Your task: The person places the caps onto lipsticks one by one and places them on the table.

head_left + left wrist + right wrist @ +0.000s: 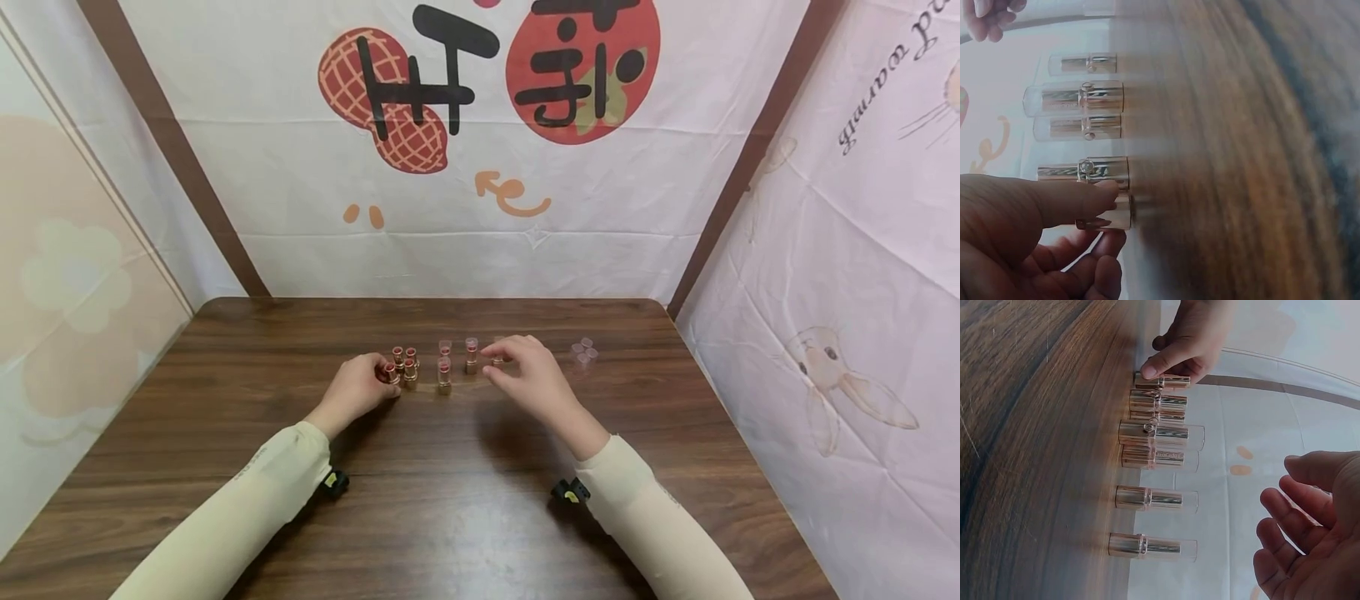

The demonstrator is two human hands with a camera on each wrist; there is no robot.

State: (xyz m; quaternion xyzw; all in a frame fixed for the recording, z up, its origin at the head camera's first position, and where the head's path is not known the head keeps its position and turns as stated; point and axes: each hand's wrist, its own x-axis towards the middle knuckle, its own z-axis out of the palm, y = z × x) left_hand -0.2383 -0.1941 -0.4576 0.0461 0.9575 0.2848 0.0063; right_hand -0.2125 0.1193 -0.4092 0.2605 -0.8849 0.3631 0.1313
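My left hand (352, 386) is at the left end of a group of gold lipstick tubes. Its thumb and fingers pinch one uncapped lipstick (1121, 212), which stands upright on the table. Beside it are several more uncapped lipsticks (410, 372) with red tips. Further right stand several lipsticks under clear caps, among them a front one (445, 379) and one nearer the right hand (471, 358). My right hand (1313, 519) hovers with its fingers spread and relaxed, holding nothing. In the head view it partly covers the rightmost capped lipstick (498, 358).
Several loose clear caps (584, 354) lie clustered right of the right hand. The brown wooden table (465, 500) ends at a printed cloth wall (450, 258) behind, with more cloth on both sides.
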